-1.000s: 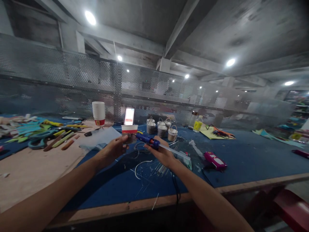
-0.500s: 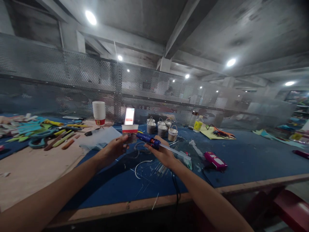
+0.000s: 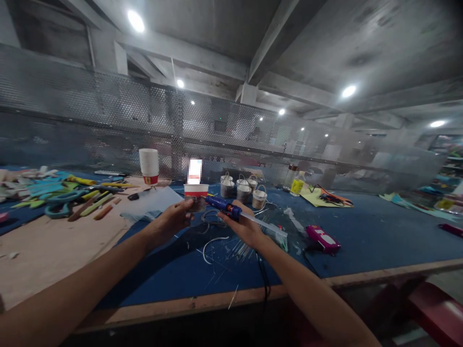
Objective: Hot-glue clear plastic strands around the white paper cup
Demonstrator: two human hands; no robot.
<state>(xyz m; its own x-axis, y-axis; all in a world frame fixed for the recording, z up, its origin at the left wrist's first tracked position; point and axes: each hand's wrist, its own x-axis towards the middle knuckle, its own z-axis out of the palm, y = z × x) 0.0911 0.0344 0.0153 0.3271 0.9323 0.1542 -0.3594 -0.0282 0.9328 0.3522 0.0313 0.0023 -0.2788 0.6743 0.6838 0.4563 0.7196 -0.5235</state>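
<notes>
My left hand (image 3: 176,215) is closed around the side of a paper cup (image 3: 196,191), which has a white rim, a red band and a grey-brown lower part. In my right hand (image 3: 243,227) is a blue hot glue gun (image 3: 222,204), with a long clear glue stick (image 3: 265,225) coming out of its back. The gun's nozzle points left at the cup's lower wall; I cannot tell whether it touches. Behind the gun stand several small handled buckets (image 3: 259,199), grey-brown with pale rims. Thin wires (image 3: 243,250) lie below my right hand on the blue tabletop.
A stack of white paper cups (image 3: 148,164) stands at the back left. Scissors (image 3: 60,208) and coloured sticks lie on the left board. To the right are a magenta device (image 3: 322,239), a yellow-labelled bottle (image 3: 297,185) and yellow paper (image 3: 318,198). A perforated screen (image 3: 224,130) runs behind.
Both hands keep their grip on the cup and the glue gun. The view has shifted very slightly; otherwise the positions look almost the same.
</notes>
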